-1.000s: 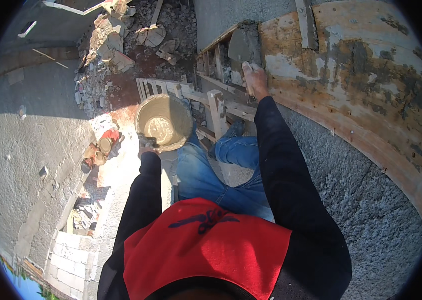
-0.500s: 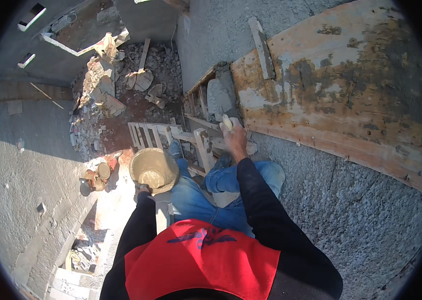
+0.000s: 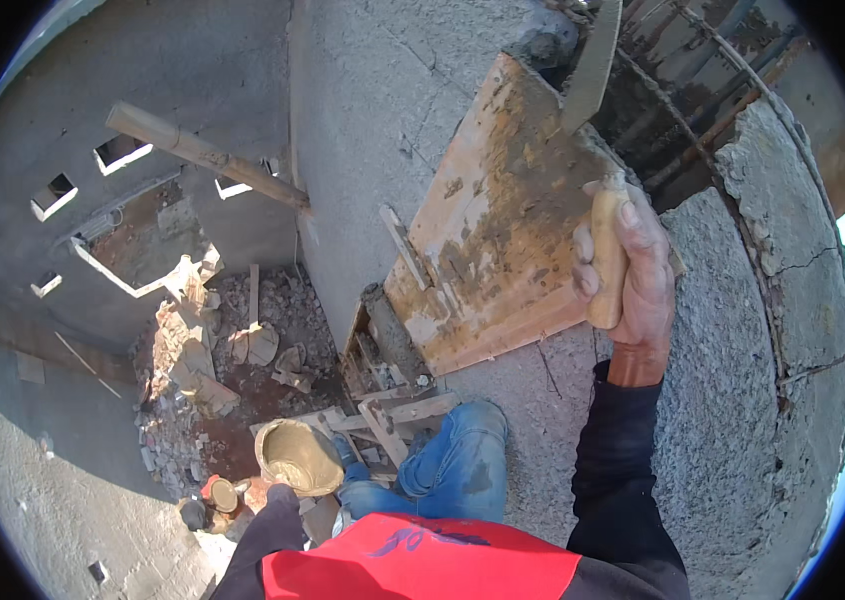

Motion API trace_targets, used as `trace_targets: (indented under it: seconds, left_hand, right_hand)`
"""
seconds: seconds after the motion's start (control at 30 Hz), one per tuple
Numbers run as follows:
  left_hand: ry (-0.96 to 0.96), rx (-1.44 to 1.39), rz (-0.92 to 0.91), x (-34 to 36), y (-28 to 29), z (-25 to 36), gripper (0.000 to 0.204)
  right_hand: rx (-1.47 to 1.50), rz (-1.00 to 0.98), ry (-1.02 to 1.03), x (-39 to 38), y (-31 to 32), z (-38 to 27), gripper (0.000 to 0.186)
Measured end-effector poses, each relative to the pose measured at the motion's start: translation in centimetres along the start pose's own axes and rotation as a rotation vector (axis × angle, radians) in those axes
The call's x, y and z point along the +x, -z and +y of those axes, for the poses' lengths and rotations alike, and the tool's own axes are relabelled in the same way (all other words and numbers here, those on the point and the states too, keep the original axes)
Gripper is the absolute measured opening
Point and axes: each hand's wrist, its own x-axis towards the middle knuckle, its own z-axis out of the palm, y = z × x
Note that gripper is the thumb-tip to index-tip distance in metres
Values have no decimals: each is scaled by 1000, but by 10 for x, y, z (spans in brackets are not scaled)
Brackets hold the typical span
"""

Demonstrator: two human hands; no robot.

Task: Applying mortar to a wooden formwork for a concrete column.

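My right hand (image 3: pixel 643 265) is raised and closed around the wooden handle (image 3: pixel 607 270) of a trowel. Its narrow grey blade (image 3: pixel 593 75) points up, close to the top edge of a mortar-smeared plywood board (image 3: pixel 488 210) on the wall. Low on the left, my left arm reaches to a mortar-coated bucket (image 3: pixel 300 456) with wet mortar in the bottom. My left hand (image 3: pixel 283 493) is at the bucket's near rim, its fingers mostly hidden by the sleeve; it appears to grip the rim.
Steel bars (image 3: pixel 708 85) and rough concrete (image 3: pixel 783 200) lie beyond the board at upper right. A wooden ladder (image 3: pixel 393 425) stands by my legs. Rubble (image 3: pixel 193 390) covers the ground far below. A round pole (image 3: pixel 208 155) meets the wall. What looks like a person (image 3: pixel 198 513) is at lower left.
My right hand has risen from beside the board's lower left end to its upper right, with the trowel. The view has swung up and right, showing the steel bars. The bucket stays by my left hand.
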Motion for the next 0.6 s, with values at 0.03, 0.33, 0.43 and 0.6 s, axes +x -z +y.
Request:
trace_targets:
  seconds: [0.03, 0.33, 0.43, 0.6]
  left_hand:
    - [-8, 30, 81, 10, -5, 10, 25]
    - [133, 229, 594, 20, 53, -28, 32]
    - [528, 87, 476, -3, -131, 28, 40]
    - [453, -997, 387, 78, -33, 23, 62]
  right_hand:
    - [-90, -16, 42, -2, 11, -5, 45]
    - [-251, -137, -680, -149, -15, 214, 39]
    - [-282, 23, -877, -208, 21, 263, 32]
    - [-306, -120, -961, -221, 0, 262, 29]
